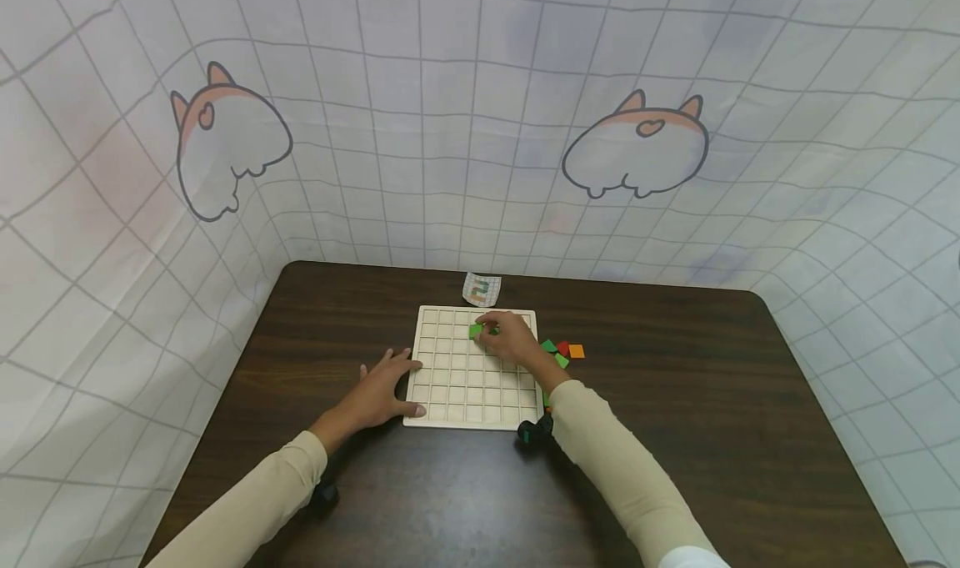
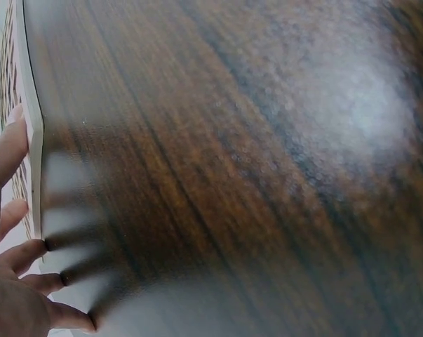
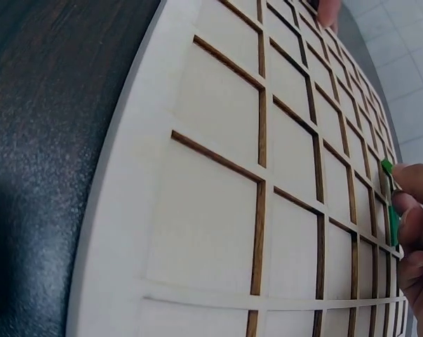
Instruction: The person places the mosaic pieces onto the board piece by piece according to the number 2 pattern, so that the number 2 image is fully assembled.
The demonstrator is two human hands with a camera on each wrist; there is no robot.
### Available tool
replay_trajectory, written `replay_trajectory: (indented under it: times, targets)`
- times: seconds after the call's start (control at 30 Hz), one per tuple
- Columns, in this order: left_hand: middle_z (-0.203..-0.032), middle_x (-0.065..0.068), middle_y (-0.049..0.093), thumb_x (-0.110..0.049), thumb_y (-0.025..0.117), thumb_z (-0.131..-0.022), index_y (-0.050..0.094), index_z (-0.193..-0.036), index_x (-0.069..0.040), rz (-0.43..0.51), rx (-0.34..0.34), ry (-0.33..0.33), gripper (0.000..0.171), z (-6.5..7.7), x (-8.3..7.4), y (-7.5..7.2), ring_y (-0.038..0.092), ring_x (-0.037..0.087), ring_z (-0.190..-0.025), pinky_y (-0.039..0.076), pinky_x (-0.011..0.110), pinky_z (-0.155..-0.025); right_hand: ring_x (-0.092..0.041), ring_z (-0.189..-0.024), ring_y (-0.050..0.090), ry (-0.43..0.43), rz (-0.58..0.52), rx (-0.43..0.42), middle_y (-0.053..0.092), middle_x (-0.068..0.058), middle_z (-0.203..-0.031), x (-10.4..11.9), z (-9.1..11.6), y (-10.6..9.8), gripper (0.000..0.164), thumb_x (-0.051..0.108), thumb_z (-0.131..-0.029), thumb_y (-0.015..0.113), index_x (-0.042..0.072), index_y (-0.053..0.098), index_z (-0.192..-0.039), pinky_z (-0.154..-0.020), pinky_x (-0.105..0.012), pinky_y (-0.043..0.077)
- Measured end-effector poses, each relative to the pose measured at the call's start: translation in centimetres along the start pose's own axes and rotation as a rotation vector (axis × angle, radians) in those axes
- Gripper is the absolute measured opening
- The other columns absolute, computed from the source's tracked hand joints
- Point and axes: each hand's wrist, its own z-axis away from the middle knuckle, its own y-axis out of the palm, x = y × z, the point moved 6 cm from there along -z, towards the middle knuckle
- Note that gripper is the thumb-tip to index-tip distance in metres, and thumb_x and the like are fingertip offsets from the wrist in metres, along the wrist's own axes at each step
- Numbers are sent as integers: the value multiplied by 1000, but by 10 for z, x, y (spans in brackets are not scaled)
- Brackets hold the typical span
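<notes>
A pale wooden grid board point(image 1: 472, 425) lies on the table. Beside its left edge my left hand point(image 1: 382, 389) rests with fingers spread, thumb and a fingertip on the rim; the left wrist view shows other fingertips point(image 2: 81, 317) on the tabletop. Over the far part of the board, my right hand point(image 1: 508, 339) pinches a green square tile point(image 1: 476, 331) between thumb and fingertips. A second green tile point(image 3: 393, 226) sits in the grid close by, partly covered by the fingers.
Loose green, red and orange tiles point(image 1: 576, 351) lie right of the board, some hidden by the right forearm. A small card with a coloured grid pattern point(image 1: 482, 289) lies behind the board. The dark wooden table point(image 1: 712, 418) meets a white checked curtain point(image 1: 480, 134) at the back.
</notes>
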Motion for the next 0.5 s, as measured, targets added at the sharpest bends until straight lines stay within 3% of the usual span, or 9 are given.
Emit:
replay_trajectory:
  times: [0.3,0.5]
  targets:
    - [-164,17,29,-39,85,-79,51,-146,-11,-1,-4,2,80,1,0,1,16,46,-153,6,81,-109,-17,-89,58,16,28,7,68,-3,-104,-2,0,2,33,21,-99,64,9,67,-130,-79,-35,43]
    - [-164,17,29,-39,85,-80,51,-146,-11,-5,-9,7,80,0,2,2,16,45,-153,7,81,-109,-20,-98,61,5,54,3,68,-4,-105,0,1,0,34,21,-99,65,9,67,-131,-82,-37,46]
